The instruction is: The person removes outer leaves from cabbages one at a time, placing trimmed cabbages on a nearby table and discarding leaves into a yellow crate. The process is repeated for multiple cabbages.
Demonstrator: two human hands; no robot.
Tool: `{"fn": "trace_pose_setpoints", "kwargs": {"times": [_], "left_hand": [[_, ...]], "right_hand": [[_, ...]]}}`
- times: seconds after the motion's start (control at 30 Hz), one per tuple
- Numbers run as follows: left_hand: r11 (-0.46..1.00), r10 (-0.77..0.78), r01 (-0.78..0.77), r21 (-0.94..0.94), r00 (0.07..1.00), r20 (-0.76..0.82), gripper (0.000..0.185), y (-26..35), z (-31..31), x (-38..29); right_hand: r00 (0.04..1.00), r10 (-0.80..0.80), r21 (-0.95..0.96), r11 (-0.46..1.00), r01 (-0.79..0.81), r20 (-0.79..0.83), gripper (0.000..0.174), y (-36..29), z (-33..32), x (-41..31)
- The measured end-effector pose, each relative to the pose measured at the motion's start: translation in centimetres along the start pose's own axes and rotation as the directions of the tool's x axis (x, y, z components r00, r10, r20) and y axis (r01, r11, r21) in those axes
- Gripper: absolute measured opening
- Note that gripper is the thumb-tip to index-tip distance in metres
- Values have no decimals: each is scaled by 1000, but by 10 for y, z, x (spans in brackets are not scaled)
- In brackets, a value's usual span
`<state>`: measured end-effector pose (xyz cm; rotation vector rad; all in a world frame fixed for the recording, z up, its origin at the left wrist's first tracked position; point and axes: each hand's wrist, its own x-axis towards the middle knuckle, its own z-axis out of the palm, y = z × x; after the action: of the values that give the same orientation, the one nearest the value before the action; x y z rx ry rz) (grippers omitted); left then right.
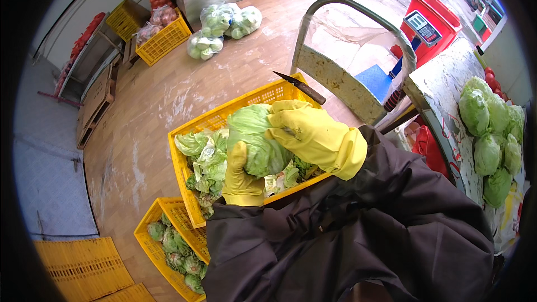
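Observation:
Both my hands wear yellow rubber gloves and hold one head of iceberg lettuce between them. My left hand grips its near left side with the thumb raised along the leaves. From the right, my right hand curls its fingers over the top. Beneath the head is a yellow plastic crate with loose lettuce leaves in it. A knife with a dark blade and wooden handle lies across the crate's far right corner, beyond my right hand.
A second yellow crate of lettuce heads stands at lower left. Several trimmed heads rest on a worn table at right. Ahead are a metal-framed chair, a scale and a red bin. Bagged vegetables sit on the floor.

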<state>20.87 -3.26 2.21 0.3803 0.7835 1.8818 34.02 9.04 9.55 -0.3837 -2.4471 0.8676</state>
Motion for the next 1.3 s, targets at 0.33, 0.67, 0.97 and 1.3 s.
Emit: {"fn": "trace_pose_setpoints", "kwargs": {"times": [0.33,0.67,0.97,1.3], "left_hand": [[989,-44,47,-143,999,23,75,2,-14,-6],[899,-33,65,-434,996,80,69,6,-20,-2],[935,-107,83,-346,993,-51,69,7,-19,5],[915,-88,123,-383,990,110,80,13,-20,1]], "right_hand": [[825,525,241,846,-476,-210,23,57,13,4],[769,622,118,783,-610,-148,24,92,8,-15],[976,145,155,981,-120,-161,84,19,9,-8],[870,490,707,634,-312,-55,33,70,40,0]]}}
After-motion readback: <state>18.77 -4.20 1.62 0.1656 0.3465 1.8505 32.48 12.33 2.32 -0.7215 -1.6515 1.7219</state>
